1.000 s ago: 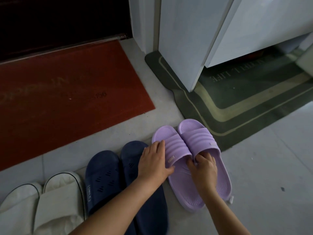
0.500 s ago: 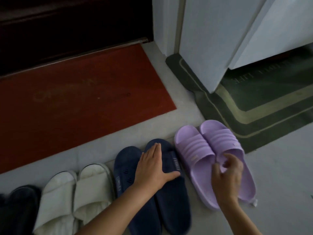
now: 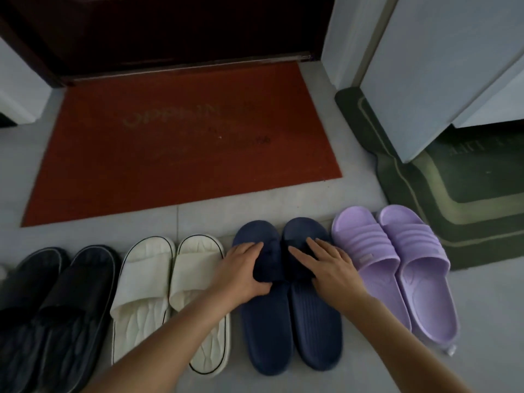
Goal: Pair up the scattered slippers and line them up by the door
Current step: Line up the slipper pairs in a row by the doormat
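The left hand [image 3: 243, 268] lies over the strap of the left navy slipper [image 3: 266, 324]: its fingers [image 3: 251, 247] curve across the top of the strap and the thumb hooks round the strap's rear edge, so it grips the strap. The right hand [image 3: 333, 266] rests on the strap of the right navy slipper [image 3: 314, 324] with its fingers [image 3: 316, 245] nearly straight and spread, pressing flat and holding nothing; its thumb is hidden. The two navy slippers stand side by side and touching between the two sets of fingers, toes pointing away from them towards the door [image 3: 170, 29]. Just outside the right fingers stands the purple pair [image 3: 368, 248], and just outside the left fingers the white pair [image 3: 147, 285], with the black pair [image 3: 71, 302] beyond that. All stand in one row on the floor [image 3: 482, 307]. Ahead of the fingertips lies the red doormat [image 3: 181, 154], and a green mat [image 3: 453, 211] lies ahead of the purple pair.
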Available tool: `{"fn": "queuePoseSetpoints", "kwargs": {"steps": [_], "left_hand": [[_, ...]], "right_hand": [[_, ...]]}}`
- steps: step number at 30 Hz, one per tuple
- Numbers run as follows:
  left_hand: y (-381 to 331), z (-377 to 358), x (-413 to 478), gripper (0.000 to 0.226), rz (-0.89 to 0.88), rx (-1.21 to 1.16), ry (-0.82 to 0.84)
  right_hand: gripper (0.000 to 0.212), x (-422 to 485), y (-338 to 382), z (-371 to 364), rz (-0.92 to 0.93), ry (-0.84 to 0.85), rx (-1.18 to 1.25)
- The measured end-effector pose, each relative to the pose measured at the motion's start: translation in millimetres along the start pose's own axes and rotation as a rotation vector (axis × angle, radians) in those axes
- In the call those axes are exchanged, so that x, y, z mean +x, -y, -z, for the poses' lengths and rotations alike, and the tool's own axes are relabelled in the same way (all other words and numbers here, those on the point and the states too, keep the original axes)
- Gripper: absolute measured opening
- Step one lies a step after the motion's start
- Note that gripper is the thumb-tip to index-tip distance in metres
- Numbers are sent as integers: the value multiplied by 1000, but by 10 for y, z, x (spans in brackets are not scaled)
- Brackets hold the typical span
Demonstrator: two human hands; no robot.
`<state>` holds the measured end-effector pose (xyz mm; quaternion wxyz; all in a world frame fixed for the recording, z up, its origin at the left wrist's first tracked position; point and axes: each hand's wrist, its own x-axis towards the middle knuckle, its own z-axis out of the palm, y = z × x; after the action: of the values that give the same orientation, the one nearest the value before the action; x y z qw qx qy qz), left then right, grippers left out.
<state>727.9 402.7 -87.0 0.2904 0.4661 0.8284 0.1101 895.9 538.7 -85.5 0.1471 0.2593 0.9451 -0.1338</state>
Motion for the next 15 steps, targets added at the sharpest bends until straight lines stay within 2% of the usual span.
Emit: {"fn": "queuePoseSetpoints", "kwargs": {"steps": [7,10,13,15], "left_hand": [[14,-72,-16,92,19,1,-33],[13,-51,-28,99,-4,4,16],[84,98,-87,119,-19,-69,103],[285,261,-165,125,-23,-25,67]], "right_hand": [[69,58,-87,39,60,36,-35],[71,22,-44,81,40,95,-66],[90,-11,112,143,9,224,-49],[103,79,365,227,55,264,79]]}}
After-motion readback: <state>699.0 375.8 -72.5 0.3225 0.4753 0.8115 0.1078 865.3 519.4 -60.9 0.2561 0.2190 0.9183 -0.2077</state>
